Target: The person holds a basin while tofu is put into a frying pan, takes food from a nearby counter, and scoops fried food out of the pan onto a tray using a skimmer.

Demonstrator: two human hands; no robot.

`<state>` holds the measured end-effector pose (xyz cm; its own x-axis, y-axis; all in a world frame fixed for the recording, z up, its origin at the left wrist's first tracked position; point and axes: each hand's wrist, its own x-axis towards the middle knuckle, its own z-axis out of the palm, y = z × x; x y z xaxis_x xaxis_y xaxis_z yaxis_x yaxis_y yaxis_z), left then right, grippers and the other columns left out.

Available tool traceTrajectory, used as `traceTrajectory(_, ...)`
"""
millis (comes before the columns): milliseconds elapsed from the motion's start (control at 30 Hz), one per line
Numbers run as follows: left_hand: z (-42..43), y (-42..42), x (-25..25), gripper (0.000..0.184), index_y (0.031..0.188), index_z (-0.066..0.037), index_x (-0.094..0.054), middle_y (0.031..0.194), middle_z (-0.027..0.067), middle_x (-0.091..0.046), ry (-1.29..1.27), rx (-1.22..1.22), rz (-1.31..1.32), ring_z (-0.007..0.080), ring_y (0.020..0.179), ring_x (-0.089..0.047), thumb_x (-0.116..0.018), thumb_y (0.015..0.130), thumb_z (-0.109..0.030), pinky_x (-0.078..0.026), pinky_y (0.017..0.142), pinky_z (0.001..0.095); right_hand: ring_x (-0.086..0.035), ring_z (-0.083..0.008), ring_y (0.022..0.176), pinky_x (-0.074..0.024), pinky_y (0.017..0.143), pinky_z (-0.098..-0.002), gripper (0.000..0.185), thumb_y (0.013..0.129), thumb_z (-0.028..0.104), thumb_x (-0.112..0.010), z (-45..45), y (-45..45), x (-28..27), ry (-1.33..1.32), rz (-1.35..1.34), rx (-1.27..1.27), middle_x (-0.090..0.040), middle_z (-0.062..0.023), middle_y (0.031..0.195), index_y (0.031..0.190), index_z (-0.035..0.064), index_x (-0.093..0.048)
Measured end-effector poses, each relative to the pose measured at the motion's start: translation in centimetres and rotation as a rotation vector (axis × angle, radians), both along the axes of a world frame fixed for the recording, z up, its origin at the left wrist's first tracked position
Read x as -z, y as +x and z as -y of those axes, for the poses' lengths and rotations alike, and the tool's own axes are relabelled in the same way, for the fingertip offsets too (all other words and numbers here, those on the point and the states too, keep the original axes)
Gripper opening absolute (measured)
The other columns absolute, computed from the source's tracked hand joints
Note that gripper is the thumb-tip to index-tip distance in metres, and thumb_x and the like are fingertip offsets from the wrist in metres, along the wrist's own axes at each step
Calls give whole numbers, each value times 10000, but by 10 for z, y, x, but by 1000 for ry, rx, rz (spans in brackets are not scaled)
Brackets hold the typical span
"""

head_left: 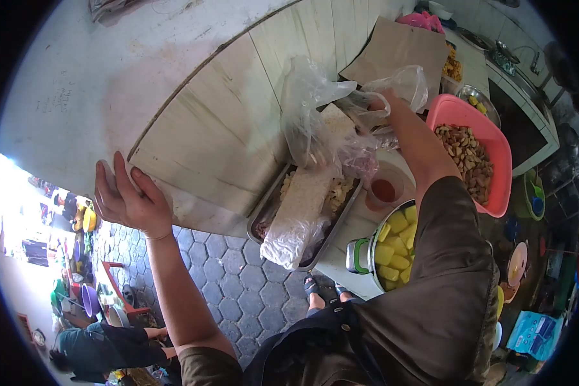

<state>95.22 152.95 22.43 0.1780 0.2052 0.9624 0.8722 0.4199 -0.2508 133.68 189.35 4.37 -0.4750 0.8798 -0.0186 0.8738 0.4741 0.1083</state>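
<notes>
My left hand (pixel 128 199) is raised at the left, holding nothing, its fingers spread in front of the tiled wall. My right hand (pixel 381 106) reaches among clear plastic bags (pixel 305 119) at the back of the counter. The plastic and the hand's angle hide its fingers, so I cannot tell whether they grip it. Below the bags, a long pale block in clear wrap (pixel 299 212) lies across a metal tray (pixel 256 215) with pale food pieces. Beside the tray is a clear plastic tub (pixel 385 190) with reddish-brown contents. Nearer my body stands a pot of yellow chunks (pixel 395 248).
A pink basin (pixel 505 154) of brown chopped pieces stands at the right, with a metal bowl (pixel 479 103) behind it. Brown cardboard (pixel 399 55) leans at the back. Hexagonal paving (pixel 238 276) covers the floor. Another person (pixel 109 350) bends at lower left near a red stool (pixel 119 289).
</notes>
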Motion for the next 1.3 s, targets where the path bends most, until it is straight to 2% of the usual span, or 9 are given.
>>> traceTrajectory(200, 0, 1, 2, 291, 1140, -147, -609, 1225, 99, -499, 3, -27, -1, 259, 1076, -469, -496, 887, -236, -320, 912, 412, -609, -308, 944, -487, 741, -423, 344, 727, 378, -597, 4, 6, 0, 101, -36, -117, -648, -87, 1005, 1017, 197, -639)
traceTrajectory(300, 0, 3, 1, 303, 1155, -152, -600, 1230, 118, -502, 7, -30, -4, 272, 1079, -477, -502, 875, -216, -332, 897, 416, -623, -312, 897, -498, 701, -419, 308, 723, 354, -597, 0, 9, -1, 35, -52, -2, -658, -82, 962, 978, 189, -644)
traceTrajectory(400, -1, 5, 0, 305, 1159, -155, -596, 1228, 119, -508, 15, -23, -11, 272, 1082, -479, -500, 877, -217, -332, 894, 418, -633, -275, 912, -497, 743, -401, 261, 755, 257, -573, 7, 17, -2, 29, 34, 10, -661, -103, 961, 973, 146, -665)
traceTrajectory(533, -1, 5, -1, 308, 1166, -155, -589, 1225, 116, -513, 15, -10, -13, 271, 1078, -487, -497, 879, -218, -329, 899, 427, -637, -270, 904, -496, 747, -406, 260, 748, 254, -583, 32, 18, -27, 22, -1, 50, -663, -106, 952, 959, 127, -668)
traceTrajectory(833, -1, 4, -1, 299, 1158, -156, -593, 1225, 103, -510, 15, -24, -17, 262, 1085, -484, -496, 882, -219, -327, 909, 428, -635, -292, 871, -493, 747, -409, 263, 766, 276, -548, 1, 12, 21, 6, 78, -26, -661, -119, 925, 936, 116, -668)
traceTrajectory(967, 1, 8, -3, 298, 1154, -152, -595, 1215, 105, -509, 14, -26, -13, 268, 1071, -488, -503, 875, -207, -334, 901, 430, -630, -288, 886, -490, 769, -390, 281, 787, 275, -530, -11, 13, 42, 99, -145, -9, -659, -116, 929, 987, 118, -649)
traceTrajectory(1100, 2, 4, -3, 300, 1149, -151, -598, 1210, 100, -504, 18, -8, -2, 272, 1070, -478, -518, 861, -187, -333, 902, 434, -621, -274, 939, -493, 773, -388, 299, 800, 267, -523, 4, 2, 27, 220, -200, -9, -644, -108, 1012, 1048, 139, -629)
traceTrajectory(1133, 2, 3, -2, 302, 1149, -150, -597, 1213, 100, -502, 12, -13, -4, 271, 1075, -472, -520, 860, -186, -331, 904, 434, -613, -271, 966, -489, 785, -398, 306, 801, 269, -524, 3, -1, 22, 101, -52, 28, -631, -107, 1059, 1061, 144, -624)
traceTrajectory(1300, 2, 4, -1, 304, 1146, -151, -602, 1225, 101, -496, -1, -15, 8, 271, 1074, -468, -525, 855, -191, -334, 900, 428, -614, -270, 966, -488, 783, -399, 311, 794, 276, -534, 42, 0, -36, -28, 21, 87, -629, -126, 1050, 1058, 141, -627)
